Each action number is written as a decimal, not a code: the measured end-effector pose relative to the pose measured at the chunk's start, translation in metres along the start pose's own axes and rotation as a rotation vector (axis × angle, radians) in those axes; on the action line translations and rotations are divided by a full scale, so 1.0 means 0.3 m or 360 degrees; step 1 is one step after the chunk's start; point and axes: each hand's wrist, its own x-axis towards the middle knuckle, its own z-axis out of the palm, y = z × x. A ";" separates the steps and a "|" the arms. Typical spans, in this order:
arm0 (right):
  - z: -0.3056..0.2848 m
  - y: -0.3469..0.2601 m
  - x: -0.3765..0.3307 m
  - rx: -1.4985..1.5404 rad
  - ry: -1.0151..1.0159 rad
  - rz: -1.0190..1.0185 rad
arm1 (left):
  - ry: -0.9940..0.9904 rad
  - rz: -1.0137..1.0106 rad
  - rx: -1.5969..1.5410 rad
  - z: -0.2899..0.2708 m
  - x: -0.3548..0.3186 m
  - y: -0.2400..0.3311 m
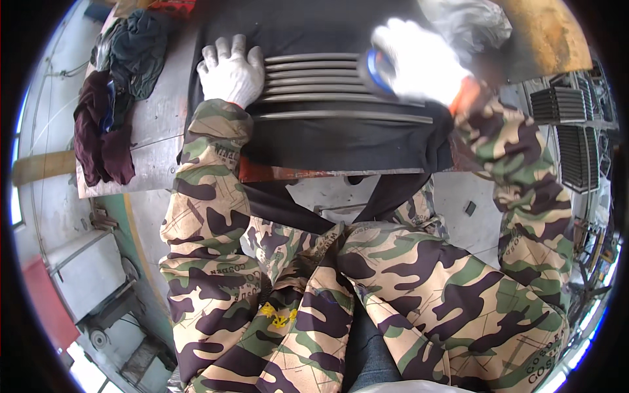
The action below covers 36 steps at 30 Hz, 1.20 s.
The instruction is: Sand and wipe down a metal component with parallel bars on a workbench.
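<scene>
Several long grey metal strips [321,82] lie side by side on a black cloth [341,141] over a workbench. My left hand [230,71], in a white glove, presses flat on the strips' left ends. My right hand [416,62], also gloved and blurred by motion, is closed on a dark round tool with a blue band [375,69] held over the right part of the strips. Both sleeves are camouflage patterned.
A pile of dark and maroon rags [111,98] lies on the grey bench top [154,124] at the left. Stacks of dark ribbed metal parts [576,131] stand at the right. A grey bag [468,23] sits behind my right hand.
</scene>
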 end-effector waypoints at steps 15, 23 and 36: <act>0.012 -0.001 -0.026 -0.0066 0.0063 -0.0093 | 0.0095 0.0150 -0.0069 -0.019 -0.031 0.031; -0.009 -0.110 0.062 0.0021 0.0082 -0.0155 | 0.0069 0.0115 -0.0045 -0.118 -0.100 -0.004; -0.026 -0.249 0.241 0.0189 0.0018 -0.0219 | -0.0070 0.0016 -0.0127 -0.192 -0.180 -0.011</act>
